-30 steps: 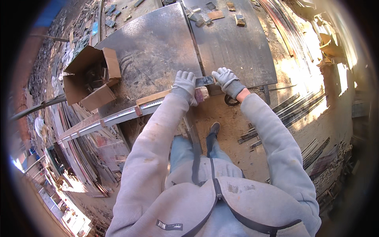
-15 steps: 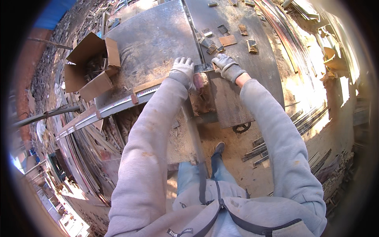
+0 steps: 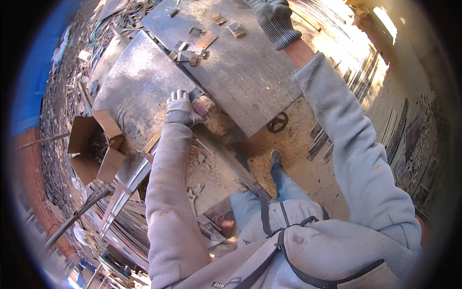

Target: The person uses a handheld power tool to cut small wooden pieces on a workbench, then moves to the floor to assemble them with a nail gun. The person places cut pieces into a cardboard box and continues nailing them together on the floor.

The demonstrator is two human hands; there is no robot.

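My left hand (image 3: 181, 107), in a pale work glove, rests on the near metal tabletop (image 3: 139, 72) with its fingers stretched out. Right beside its fingertips is a small dark block (image 3: 196, 93), next to a narrow slot between two metal plates. A reddish-ended wooden piece (image 3: 199, 108) lies just below that block, close to the glove. My right hand (image 3: 270, 13), gloved in grey with a ribbed cuff, reaches over the far end of the right plate (image 3: 240, 77). The upper edge of the picture cuts off its fingers, so what they hold, if anything, is hidden.
Several wood offcuts (image 3: 207, 39) are scattered on the right plate. An open cardboard box (image 3: 86, 139) stands at the left, above a rail with a scale (image 3: 127, 188). A long bar (image 3: 228, 161) runs toward my waist. Beneath the right plate is a handwheel (image 3: 276, 123).
My right hand has left the dark block and moved up and away to the far right. The left hand stays beside the block. The whole view has turned, shifting the tabletop leftward.
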